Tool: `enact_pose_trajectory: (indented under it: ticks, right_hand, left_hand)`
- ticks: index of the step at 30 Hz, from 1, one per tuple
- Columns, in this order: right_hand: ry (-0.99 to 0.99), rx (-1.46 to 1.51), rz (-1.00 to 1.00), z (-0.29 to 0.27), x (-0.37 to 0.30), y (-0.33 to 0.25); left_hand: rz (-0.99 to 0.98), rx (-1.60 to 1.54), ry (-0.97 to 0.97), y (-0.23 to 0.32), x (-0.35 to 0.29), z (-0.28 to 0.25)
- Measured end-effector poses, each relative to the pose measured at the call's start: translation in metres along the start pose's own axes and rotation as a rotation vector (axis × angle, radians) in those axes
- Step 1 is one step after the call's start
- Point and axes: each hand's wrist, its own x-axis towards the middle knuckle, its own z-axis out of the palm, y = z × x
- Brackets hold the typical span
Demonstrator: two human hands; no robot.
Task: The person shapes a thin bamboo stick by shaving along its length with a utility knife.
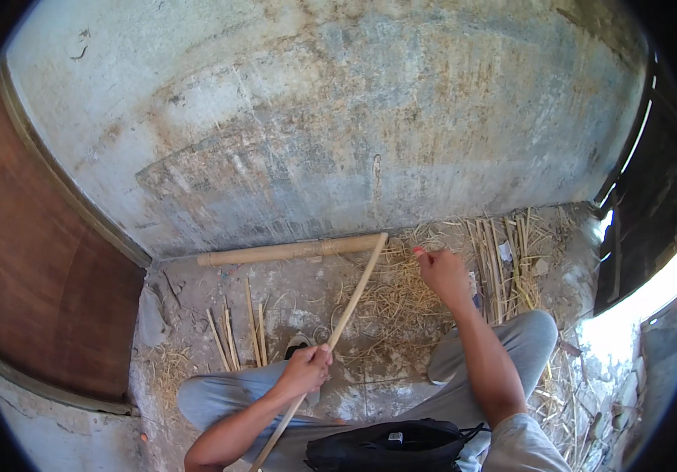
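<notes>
My left hand (305,371) is closed around a long pale bamboo strip (354,300). The strip slants from beside my left thigh up and away toward the foot of the wall. Its far tip meets or overlaps the right end of a thick bamboo pole (283,251), which lies on the floor along the wall. To the right of that tip, my right hand (442,275) is held up with its fingers closed, apart from the strip. A small red piece shows at its fingertips, too small to name. Below and between my hands are curled bamboo shavings (393,299).
Bamboo sticks (504,271) lie in a bunch beyond my right knee; several thinner sticks (232,338) are by my left knee. A black bag (386,447) rests on my lap. A stained wall (370,118) stands ahead, a brown door (47,244) at left.
</notes>
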Motion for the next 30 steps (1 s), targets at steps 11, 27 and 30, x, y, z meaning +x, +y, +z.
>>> enact_pose_trajectory:
  ticks: [11,27,30]
  right_hand:
    - [-0.19,0.514,-0.486,-0.005,-0.102,-0.082]
    - [-0.228,0.366,-0.626,-0.001,-0.11,-0.084]
    - [-0.172,0.339,-0.658,-0.002,-0.11,-0.084]
  left_hand:
    - [0.016,-0.201,-0.006,0.022,0.002,0.003]
    - [0.062,-0.243,0.05,0.02,0.005,0.009]
    - [0.122,-0.169,0.103,0.017,0.003,0.012]
